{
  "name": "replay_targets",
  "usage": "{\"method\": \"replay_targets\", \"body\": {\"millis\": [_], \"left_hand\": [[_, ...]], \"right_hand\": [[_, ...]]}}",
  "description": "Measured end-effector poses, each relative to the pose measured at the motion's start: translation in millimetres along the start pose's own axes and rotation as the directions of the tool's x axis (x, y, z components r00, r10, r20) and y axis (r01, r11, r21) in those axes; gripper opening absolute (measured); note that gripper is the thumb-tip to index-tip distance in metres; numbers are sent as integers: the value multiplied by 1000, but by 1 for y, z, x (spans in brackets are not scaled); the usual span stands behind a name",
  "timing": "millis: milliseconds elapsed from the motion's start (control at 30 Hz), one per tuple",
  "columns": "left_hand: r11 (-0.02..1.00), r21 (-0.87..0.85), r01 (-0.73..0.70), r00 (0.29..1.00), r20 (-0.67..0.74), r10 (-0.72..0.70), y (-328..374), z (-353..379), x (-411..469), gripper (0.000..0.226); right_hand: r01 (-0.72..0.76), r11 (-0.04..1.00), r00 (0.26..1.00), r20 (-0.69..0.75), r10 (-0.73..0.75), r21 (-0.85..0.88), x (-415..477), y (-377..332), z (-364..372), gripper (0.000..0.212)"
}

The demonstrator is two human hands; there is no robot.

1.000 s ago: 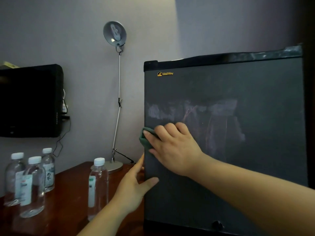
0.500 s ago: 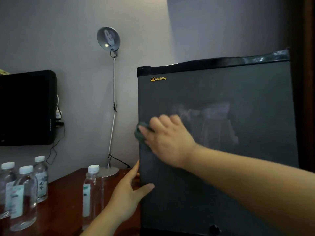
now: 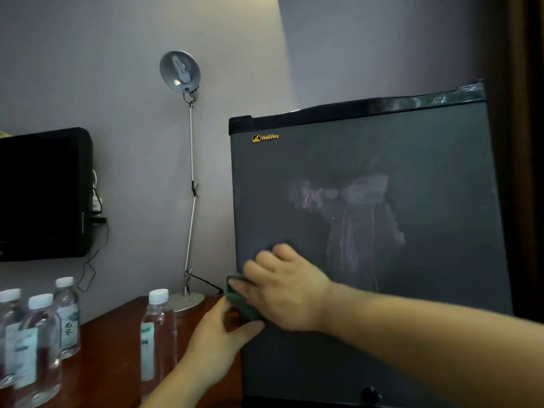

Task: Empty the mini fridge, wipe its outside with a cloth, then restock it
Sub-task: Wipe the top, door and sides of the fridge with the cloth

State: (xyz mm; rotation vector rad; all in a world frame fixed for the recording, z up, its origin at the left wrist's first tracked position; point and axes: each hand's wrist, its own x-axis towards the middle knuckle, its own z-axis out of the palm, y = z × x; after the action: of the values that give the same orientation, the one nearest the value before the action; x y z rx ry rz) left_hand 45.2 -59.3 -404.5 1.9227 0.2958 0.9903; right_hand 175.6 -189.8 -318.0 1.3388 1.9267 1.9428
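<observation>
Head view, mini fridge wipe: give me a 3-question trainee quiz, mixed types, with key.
1. True or false: the right hand presses the green cloth against the mini fridge door.
2. How many water bottles stand on the wooden table? A) two B) four C) six
3. Fill in: the left hand braces the fridge's ____ edge.

Key: 1 true; 2 B; 3 left. The nearest water bottle stands apart from the other three water bottles, and the door is shut.

Right hand (image 3: 290, 290) presses a green cloth (image 3: 240, 301) against the fridge door (image 3: 382, 160); left hand (image 3: 216, 346) braces its edge.
</observation>
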Motion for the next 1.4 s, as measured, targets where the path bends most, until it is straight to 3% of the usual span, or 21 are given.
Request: {"method": "replay_targets", "body": {"millis": [67, 133, 200, 267, 333, 400, 433, 500, 567, 633, 700, 767, 833, 900, 1000, 1067, 1133, 1233, 1300, 1333, 1400], "left_hand": [[1000, 6, 30, 998, 50, -30, 3, -4, 0, 68], [999, 33, 38, 997, 68, -40, 4, -7, 1, 78], [998, 51, 38, 997, 68, -42, 6, -7, 1, 79], [996, 81, 27, 998, 52, -31, 5, -6, -1, 79], [996, 87, 13, 1000, 25, -15, 7, -4, -3, 71], [994, 111, 8, 1000, 27, -11, 11, -3, -5, 61], [994, 111, 3, 1000, 27, -6, 12, -4, -6, 62], [993, 118, 7, 999, 37, -11, 13, -6, -4, 73], [988, 152, 22, 998, 56, -31, 19, -7, -4, 77], [984, 177, 16, 998, 60, -27, 25, -7, -5, 81], [976, 217, -15, 1000, 19, 12, 25, -8, -4, 88], [965, 259, -38, 999, -3, 40, 25, -8, -3, 100], [953, 300, -50, 999, 10, 49, 30, -7, -1, 114], [946, 315, -81, 997, 15, 81, 38, -5, 2, 124], [947, 299, -118, 992, 1, 123, 48, -2, 7, 133], [952, 282, -120, 992, -1, 125, 52, 0, 9, 137], [956, 263, -130, 991, -7, 137, 52, 2, 9, 140], [947, 276, -162, 986, 0, 168, 50, 4, 7, 142], [930, 318, -183, 982, 8, 190, 50, 3, 7, 142], [919, 344, -194, 979, 5, 205, 50, 3, 7, 142], [896, 391, -213, 972, -6, 234, 53, 4, 8, 142]], "right_hand": [[-129, 990, 989, -79, 125, -55, 20, 39, -5, 38], [-401, 909, 907, -188, 377, -112, 48, 83, -13, 33], [-529, 843, 838, -214, 502, -95, 58, 93, -14, 33], [-461, 887, 875, -175, 451, -19, 43, 61, -9, 39], [-224, 974, 970, -91, 227, 40, 8, 15, -3, 44], [-76, 996, 997, -9, 76, 55, -17, -8, -1, 46], [-71, 996, 997, -32, 72, 48, -18, -2, 0, 43], [-229, 973, 964, -137, 226, -5, 2, 34, -4, 37], [-472, 879, 867, -215, 449, -69, 22, 81, -16, 34], [-626, 777, 766, -236, 598, -65, 27, 103, -26, 33], [-594, 804, 785, -241, 570, -31, 10, 83, -24, 36], [-366, 931, 915, -187, 357, -12, -19, 43, -17, 40], [-195, 981, 977, -92, 194, -7, -39, 28, -15, 40], [-287, 957, 950, -146, 277, -51, -35, 59, -20, 38], [-622, 777, 774, -230, 590, -99, -18, 118, -37, 38], [-697, 713, 708, -230, 667, -80, -20, 121, -40, 40], [-626, 778, 769, -205, 605, -56, -35, 89, -35, 44], [-293, 956, 954, -76, 290, -23, -80, 15, -20, 49], [-163, 986, 986, -21, 163, -18, -98, 9, -19, 49], [-171, 984, 985, -34, 170, -47, -97, 26, -21, 48], [-379, 915, 921, -146, 360, -136, -82, 79, -32, 45]]}}
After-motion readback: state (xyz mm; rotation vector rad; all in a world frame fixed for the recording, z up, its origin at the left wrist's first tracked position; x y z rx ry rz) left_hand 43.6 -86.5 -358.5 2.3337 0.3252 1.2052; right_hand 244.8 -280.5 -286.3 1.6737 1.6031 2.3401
